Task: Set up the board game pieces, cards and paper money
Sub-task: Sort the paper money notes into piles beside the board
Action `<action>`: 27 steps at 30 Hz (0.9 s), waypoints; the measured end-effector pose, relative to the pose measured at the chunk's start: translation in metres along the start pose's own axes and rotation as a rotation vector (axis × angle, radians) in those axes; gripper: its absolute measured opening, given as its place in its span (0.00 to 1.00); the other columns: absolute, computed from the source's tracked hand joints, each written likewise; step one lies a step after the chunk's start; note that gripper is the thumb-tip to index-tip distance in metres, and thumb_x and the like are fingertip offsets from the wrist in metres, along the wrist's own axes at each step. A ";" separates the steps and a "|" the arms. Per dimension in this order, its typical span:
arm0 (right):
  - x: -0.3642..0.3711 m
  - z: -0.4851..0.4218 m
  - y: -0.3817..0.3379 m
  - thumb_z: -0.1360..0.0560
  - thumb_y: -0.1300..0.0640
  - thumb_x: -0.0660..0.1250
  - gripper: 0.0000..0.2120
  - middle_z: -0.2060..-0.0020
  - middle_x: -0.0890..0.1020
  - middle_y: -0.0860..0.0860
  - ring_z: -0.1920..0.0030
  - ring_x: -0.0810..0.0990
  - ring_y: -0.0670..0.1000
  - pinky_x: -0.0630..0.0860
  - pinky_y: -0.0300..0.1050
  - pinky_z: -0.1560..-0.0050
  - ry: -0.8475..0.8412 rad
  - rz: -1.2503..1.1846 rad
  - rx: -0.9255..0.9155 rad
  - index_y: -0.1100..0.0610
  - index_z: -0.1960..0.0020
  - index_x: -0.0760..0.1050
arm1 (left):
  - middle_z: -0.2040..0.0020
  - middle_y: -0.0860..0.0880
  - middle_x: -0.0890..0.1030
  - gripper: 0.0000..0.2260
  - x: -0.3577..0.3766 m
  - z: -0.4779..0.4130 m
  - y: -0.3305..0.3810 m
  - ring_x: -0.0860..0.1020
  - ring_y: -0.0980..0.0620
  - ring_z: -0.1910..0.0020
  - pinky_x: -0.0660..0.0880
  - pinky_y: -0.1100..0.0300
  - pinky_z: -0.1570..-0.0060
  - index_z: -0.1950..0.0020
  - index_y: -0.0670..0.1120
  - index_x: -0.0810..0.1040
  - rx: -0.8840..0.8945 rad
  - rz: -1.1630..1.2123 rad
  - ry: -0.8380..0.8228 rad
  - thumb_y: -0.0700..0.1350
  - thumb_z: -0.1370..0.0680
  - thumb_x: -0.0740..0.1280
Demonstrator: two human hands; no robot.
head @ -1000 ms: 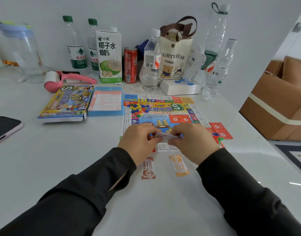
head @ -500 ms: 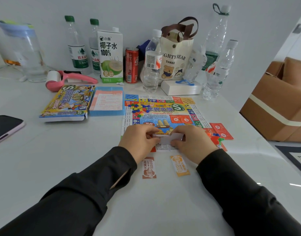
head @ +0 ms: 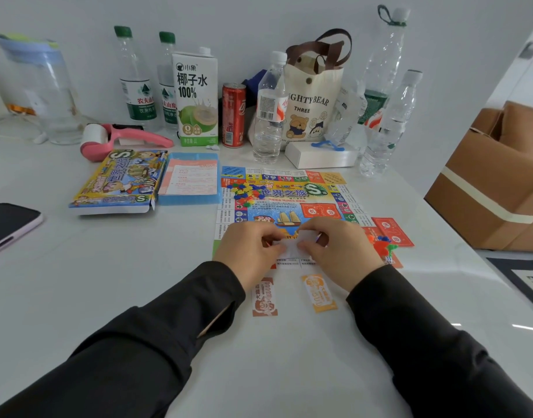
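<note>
Pinched at both ends between left hand point(head: 249, 254) and right hand point(head: 341, 251), fingers curled in: a small white paper packet point(head: 293, 248), over the near edge of the game board point(head: 289, 193), mid-worktop point(head: 108, 282), well in from the near edge. Probably light, thin and floppy, and apt to slip or fan apart. Best gripped by the short ends, thumbs on top. Closer in, lying flat: brown note point(head: 264, 297), orange note point(head: 319, 293).
</note>
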State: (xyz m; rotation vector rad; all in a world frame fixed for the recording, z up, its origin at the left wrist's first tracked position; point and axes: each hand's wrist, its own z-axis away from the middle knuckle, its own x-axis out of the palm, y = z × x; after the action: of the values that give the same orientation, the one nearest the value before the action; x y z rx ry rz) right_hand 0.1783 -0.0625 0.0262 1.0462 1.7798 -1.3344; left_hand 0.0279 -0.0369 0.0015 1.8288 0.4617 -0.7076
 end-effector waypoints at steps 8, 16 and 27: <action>-0.005 -0.003 0.005 0.27 0.63 0.68 0.05 0.66 0.78 0.47 0.64 0.75 0.45 0.68 0.32 0.62 0.209 -0.278 0.087 0.58 0.57 0.82 | 0.51 0.51 0.81 0.10 -0.002 -0.002 -0.002 0.75 0.57 0.57 0.70 0.73 0.61 0.45 0.48 0.81 -0.060 -0.017 0.080 0.47 0.24 0.67; 0.000 -0.005 0.007 0.29 0.66 0.70 0.10 0.68 0.80 0.51 0.69 0.78 0.45 0.74 0.31 0.67 0.124 -0.494 0.277 0.55 0.66 0.75 | 0.61 0.55 0.76 0.09 -0.005 -0.004 -0.005 0.75 0.57 0.62 0.71 0.73 0.61 0.45 0.47 0.80 -0.056 0.004 0.082 0.45 0.24 0.67; 0.008 -0.004 0.008 0.29 0.56 0.72 0.07 0.61 0.75 0.43 0.66 0.69 0.39 0.63 0.29 0.67 0.050 -0.154 0.158 0.51 0.53 0.76 | 0.52 0.54 0.79 0.10 -0.003 0.000 -0.001 0.74 0.60 0.60 0.69 0.75 0.60 0.44 0.50 0.80 0.017 -0.011 0.005 0.45 0.24 0.67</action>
State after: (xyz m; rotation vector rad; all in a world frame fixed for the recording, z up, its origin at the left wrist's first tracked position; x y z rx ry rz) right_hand 0.1819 -0.0555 0.0170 1.0517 1.8472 -1.5768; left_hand 0.0252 -0.0366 0.0027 1.8459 0.4707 -0.7169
